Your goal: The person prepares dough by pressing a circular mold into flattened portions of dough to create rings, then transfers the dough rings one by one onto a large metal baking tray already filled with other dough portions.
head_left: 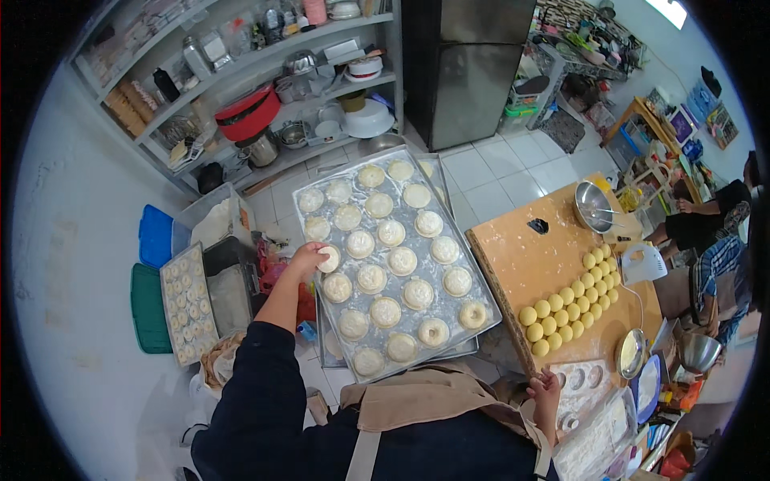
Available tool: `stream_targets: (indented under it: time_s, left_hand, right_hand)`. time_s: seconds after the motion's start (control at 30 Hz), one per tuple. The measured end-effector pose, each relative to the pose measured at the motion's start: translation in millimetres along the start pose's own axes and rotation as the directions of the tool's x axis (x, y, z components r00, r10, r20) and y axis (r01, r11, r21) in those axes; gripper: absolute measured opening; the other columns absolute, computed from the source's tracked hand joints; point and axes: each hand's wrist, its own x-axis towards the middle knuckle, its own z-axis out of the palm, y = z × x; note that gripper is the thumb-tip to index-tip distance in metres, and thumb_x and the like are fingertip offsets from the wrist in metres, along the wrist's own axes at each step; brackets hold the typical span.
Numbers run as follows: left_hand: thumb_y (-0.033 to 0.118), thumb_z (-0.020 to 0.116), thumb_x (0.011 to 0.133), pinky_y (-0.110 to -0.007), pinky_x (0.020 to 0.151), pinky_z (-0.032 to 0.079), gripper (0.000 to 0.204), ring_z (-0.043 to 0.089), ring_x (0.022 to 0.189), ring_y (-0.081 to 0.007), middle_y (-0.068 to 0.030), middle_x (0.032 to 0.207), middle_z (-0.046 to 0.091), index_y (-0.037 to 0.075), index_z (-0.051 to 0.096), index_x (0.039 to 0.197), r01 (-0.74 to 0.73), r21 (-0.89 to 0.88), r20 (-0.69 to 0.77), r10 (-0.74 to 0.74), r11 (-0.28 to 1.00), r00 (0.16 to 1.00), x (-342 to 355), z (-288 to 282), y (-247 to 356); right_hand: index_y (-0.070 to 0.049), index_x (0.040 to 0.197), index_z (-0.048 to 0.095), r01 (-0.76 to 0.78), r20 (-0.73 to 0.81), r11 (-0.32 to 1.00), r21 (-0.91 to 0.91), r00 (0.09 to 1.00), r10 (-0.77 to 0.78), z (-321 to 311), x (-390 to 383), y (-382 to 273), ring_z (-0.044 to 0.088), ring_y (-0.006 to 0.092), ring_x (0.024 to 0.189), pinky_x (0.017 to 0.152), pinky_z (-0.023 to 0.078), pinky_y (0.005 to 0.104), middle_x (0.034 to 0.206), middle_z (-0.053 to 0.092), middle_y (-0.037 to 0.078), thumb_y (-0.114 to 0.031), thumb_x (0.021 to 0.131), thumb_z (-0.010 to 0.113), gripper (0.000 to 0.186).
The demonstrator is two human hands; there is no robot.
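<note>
At the left edge of a large floured tray (392, 311), my left hand (308, 261) pinches a pale dough round (328, 258). Rows of flattened rounds (391, 232) sit on that tray, some dusted white, a few with ring-like tops. My right hand (544, 394) is low at the table's near corner, fingers curled; I cannot make out whether anything is in them. Beside it lies a white board with round cutters (579, 377). On the wooden table (513, 260) stand several yellow dough balls (571, 313) in rows.
A metal bowl (592, 207), hand mixer (642, 260) and pan (629, 353) share the table. Two other people (706, 208) are at the right. Storage boxes (216, 224) and another tray (186, 301) are left. Shelves (273, 80) and a fridge (473, 88) stand behind the tiled floor (493, 172).
</note>
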Motion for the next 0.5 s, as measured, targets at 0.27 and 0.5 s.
stream_targets:
  time_s: [0.27,0.5]
  left_hand:
    - [0.005,0.069,0.082,-0.034,0.073,0.054,0.04,0.067,0.085,-0.0217,-0.0079,0.109,0.067,0.001,0.057,0.119,-0.147,0.376,0.046,0.14,0.915,0.989,22.9,-36.2,-18.6]
    - [0.028,0.066,0.086,-0.044,0.106,0.037,0.06,0.05,0.124,-0.0352,-0.0199,0.136,0.05,0.0,0.047,0.135,-0.483,0.786,0.15,0.639,0.386,0.754,-21.9,-5.2,-14.2]
  right_hand:
    - [-0.004,0.124,0.048,-0.019,-0.003,0.999,-0.028,1.0,0.019,1.2,-4.5,3.4,0.057,0.0135,0.086,0.066,0.051,0.0261,0.105,0.053,0.006,0.0,0.081,0.067,0.047]
    - [-0.005,0.119,0.05,0.011,-0.01,1.0,0.012,1.0,-0.011,2.7,-13.8,-0.1,0.057,0.0116,0.084,0.066,0.051,0.0251,0.098,0.053,0.001,-0.002,0.081,0.067,0.041]
